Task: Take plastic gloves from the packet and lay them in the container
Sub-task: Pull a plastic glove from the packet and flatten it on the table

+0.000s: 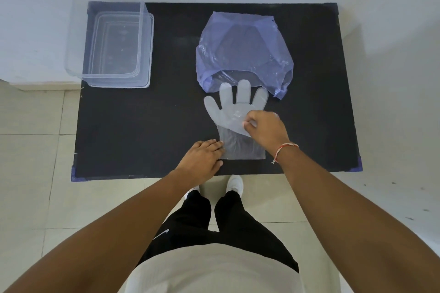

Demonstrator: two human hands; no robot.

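Observation:
A clear plastic glove [228,112] lies flat on the black table [142,131], fingers pointing away from me toward the mouth of the bluish plastic packet [242,47]. My right hand [266,129] pinches the glove's palm near its right edge. My left hand [202,157] lies with its fingertips pressing on the left edge of the glove's cuff. The clear rectangular container [142,43] stands at the far left corner of the table, with nothing visible inside it.
The table's near edge is just in front of my legs and white shoes [234,184]. A white wall runs behind the table. Tiled floor [35,173] surrounds the table on the left and right.

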